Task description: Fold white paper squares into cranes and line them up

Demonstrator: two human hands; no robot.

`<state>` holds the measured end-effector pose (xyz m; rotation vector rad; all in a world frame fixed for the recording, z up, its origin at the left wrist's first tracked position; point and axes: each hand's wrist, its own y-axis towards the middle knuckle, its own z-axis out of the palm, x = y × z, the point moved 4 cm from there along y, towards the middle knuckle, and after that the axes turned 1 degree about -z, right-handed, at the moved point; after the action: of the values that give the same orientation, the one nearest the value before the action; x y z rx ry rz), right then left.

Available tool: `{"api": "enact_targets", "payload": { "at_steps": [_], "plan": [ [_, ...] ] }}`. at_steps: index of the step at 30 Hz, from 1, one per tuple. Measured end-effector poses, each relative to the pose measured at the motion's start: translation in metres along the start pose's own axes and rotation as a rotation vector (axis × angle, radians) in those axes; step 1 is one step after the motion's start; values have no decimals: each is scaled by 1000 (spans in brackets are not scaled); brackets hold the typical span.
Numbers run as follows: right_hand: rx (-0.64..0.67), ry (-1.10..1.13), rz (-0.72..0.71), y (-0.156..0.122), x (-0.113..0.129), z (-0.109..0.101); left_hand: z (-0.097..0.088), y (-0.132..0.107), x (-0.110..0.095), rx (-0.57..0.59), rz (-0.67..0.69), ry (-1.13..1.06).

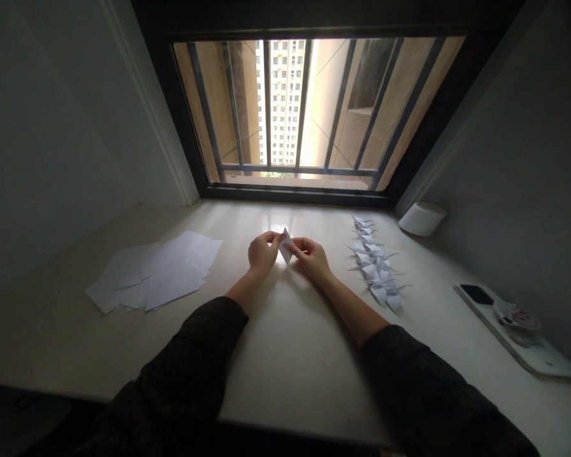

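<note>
My left hand [262,252] and my right hand [312,257] meet over the middle of the pale table [285,355]. Both pinch a small folded piece of white paper [286,246] held just above the tabletop, fingers closed on its edges. A loose pile of white paper sheets [157,271] lies to the left of my hands. To the right, a row of several folded white paper cranes [375,265] runs away from me. Dark sleeves cover both forearms.
A white phone [516,330] with a charm on it lies at the right edge of the table. A white cup-shaped object [422,219] lies on its side at the back right corner. A barred window [309,114] fills the wall behind the table.
</note>
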<state>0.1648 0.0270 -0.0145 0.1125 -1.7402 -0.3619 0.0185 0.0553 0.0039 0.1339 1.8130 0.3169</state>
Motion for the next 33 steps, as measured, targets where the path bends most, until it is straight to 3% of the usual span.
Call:
{"api": "enact_targets", "payload": {
  "at_steps": [3, 9, 15, 24, 27, 30, 33],
  "plan": [
    [-27, 86, -11, 1, -1, 1, -1, -2, -5, -12, 20, 72],
    [-94, 265, -19, 4, -1, -3, 3, -6, -7, 27, 25, -59],
    [-67, 223, -26, 4, 3, -7, 10, -2, 5, 167, -38, -112],
    [66, 144, -78, 0, 13, -5, 12, 3, 6, 266, -98, -258],
    [105, 195, -15, 0, 10, -5, 11, 3, 5, 264, -100, -263],
    [81, 214, 71, -1, 7, -5, 12, 2, 5, 260, -132, -255],
    [-3, 187, 61, 0, 5, -8, 15, 0, 5, 315, -178, -285]
  ]
}}
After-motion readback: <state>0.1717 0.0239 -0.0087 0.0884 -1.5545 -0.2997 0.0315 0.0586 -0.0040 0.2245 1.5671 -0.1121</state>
